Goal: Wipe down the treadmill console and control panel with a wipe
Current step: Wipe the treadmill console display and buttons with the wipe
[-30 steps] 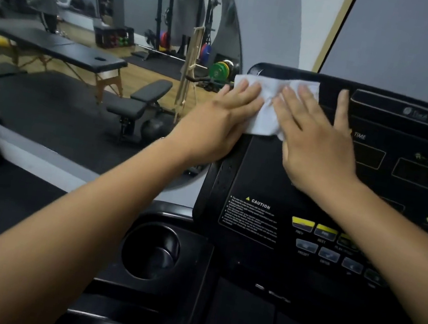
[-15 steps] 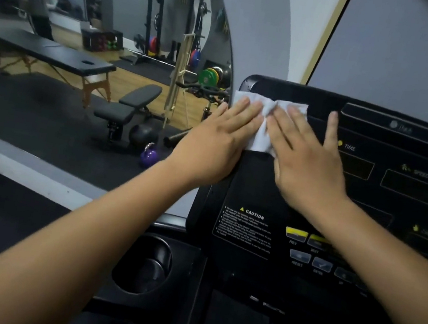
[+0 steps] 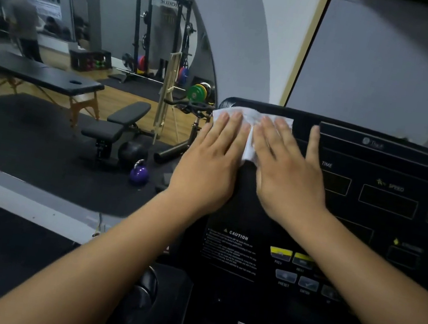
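Your left hand (image 3: 213, 161) lies flat, fingers straight, pressing the left half of the wipe (image 3: 253, 119). One wipe: white, thin, limp, light, draped over the top-left corner of the treadmill console (image 3: 367, 214). It likely bunches and slides, so pin it with flat fingers rather than a pinch. Your right hand (image 3: 289, 173) is flat too, pressing the right half. One console; two yellow keys (image 3: 292, 255); the grey ones below are blurred.
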Demonstrator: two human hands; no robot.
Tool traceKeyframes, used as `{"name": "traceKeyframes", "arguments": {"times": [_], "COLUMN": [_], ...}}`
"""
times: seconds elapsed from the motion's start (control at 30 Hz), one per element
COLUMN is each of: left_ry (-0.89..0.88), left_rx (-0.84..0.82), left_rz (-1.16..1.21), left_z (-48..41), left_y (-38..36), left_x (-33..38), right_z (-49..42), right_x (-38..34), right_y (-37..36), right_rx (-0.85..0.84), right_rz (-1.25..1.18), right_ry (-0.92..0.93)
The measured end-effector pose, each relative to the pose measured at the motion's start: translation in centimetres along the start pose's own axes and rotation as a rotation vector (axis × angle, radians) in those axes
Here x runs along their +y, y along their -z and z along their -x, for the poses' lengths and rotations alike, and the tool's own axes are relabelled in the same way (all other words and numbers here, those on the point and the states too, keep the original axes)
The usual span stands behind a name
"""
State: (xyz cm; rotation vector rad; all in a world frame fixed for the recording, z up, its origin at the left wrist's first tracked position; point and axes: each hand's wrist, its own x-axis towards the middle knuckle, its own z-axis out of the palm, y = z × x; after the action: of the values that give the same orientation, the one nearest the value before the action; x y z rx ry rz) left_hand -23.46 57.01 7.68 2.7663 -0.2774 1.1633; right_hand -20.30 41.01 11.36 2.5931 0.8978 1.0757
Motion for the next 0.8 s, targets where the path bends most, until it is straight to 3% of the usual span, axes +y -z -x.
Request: {"name": "traceKeyframes", "arguments": {"times": [0.17, 0.4, 0.6, 0.8], "left_ry": [0.116, 0.093, 0.188, 0.039], "left_rx": [-0.019, -0.021, -0.024, -0.055], "left_rz": [0.059, 0.015, 0.062, -0.046], "left_z": [-4.8, 1.2, -4.7, 0.4], "left_y": [0.5, -1.0, 0.9, -1.4], "left_x": [-0.4, 1.2, 0.2, 0.7], "right_z": [-4.9, -0.5, -5.6, 0.1], "right_x": [-0.6, -0.6, -0.8, -1.2], "right_y": [1.1, -0.2, 1.1, 0.4], "right_rx": [-0.034, 0.002, -0.027, -0.039], "right_rz": [-0.031, -0.016, -0.043, -0.036], "right_ry": [-0.082, 0.088, -0.067, 0.028]}}
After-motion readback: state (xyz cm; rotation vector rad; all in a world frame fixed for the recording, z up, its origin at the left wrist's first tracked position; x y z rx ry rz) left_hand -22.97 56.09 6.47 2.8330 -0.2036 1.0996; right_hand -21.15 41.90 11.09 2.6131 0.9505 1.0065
